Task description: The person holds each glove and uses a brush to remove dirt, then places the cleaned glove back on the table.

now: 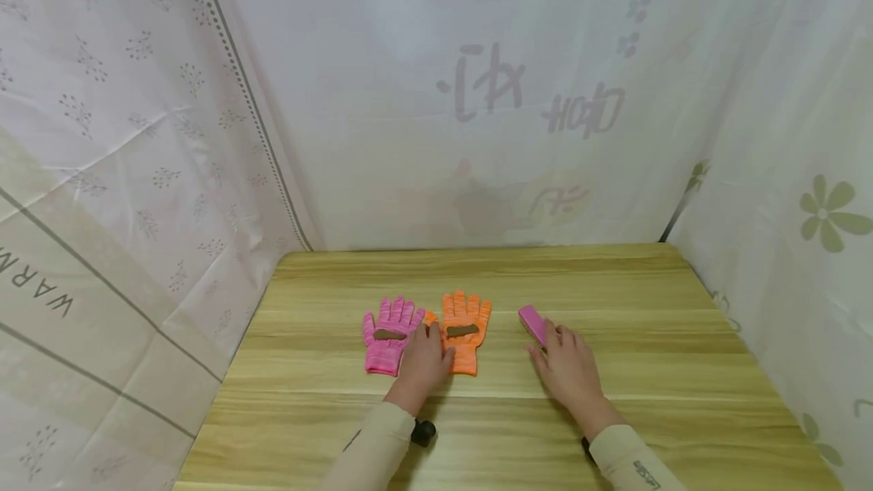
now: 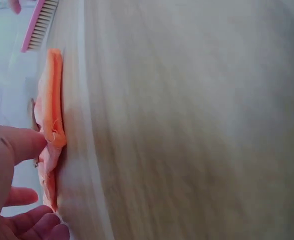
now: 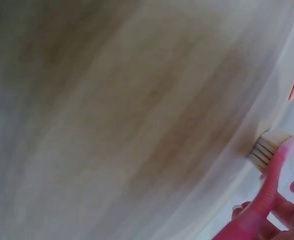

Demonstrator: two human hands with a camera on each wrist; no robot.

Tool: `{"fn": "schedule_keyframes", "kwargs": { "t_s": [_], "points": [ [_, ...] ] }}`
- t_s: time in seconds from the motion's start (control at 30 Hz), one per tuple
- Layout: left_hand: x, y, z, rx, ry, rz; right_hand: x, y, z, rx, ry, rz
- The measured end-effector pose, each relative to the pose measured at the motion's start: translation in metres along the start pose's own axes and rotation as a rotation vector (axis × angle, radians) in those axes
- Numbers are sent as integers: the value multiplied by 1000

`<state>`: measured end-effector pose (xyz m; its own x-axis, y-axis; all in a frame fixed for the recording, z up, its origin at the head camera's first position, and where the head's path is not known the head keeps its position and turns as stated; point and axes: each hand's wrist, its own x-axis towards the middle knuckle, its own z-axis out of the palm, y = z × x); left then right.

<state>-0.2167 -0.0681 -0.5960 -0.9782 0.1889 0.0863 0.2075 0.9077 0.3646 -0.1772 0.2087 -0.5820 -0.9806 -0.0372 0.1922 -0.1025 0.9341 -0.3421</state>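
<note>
A pink knit glove [image 1: 386,354] and an orange knit glove [image 1: 467,309] lie palm up side by side on the wooden table, each with a brown streak across it. My left hand [image 1: 424,362] rests at the orange glove's left side. In the left wrist view its thumb touches the glove's cuff [image 2: 56,100], and its other fingers are loosely extended. My right hand [image 1: 571,370] holds a pink brush [image 1: 532,323] with pale bristles, right of the gloves. In the right wrist view the brush handle [image 3: 267,197] runs back into the hand, its bristles [image 3: 267,150] facing the table.
The wood-grain table [image 1: 327,430] reaches back to a white printed curtain [image 1: 409,135]. More printed cloth hangs on the left [image 1: 136,135] and right [image 1: 805,97]. A black wrist strap [image 1: 423,433] shows by the left sleeve.
</note>
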Motion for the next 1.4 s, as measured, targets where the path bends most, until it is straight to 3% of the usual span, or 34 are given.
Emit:
{"fn": "schedule_keyframes", "kwargs": {
  "t_s": [0.23,0.33,0.63,0.93,1.2,1.4],
  "points": [
    [13,4,-3,-276,-47,-255,-1,10,3,-8,2,16],
    [17,6,-7,-344,-64,-325,-1,13,3,-17,4,19],
    [26,9,-6,-315,-93,-429,-1,18,4,-2,-37,62],
    [24,7,-5,-345,-95,-441,0,18,1,55,-151,94],
    [26,10,-9,-557,-95,-354,5,16,-8,134,-245,179],
    [31,8,-4,-589,-83,-339,8,17,-9,174,-272,196]
  ]
}}
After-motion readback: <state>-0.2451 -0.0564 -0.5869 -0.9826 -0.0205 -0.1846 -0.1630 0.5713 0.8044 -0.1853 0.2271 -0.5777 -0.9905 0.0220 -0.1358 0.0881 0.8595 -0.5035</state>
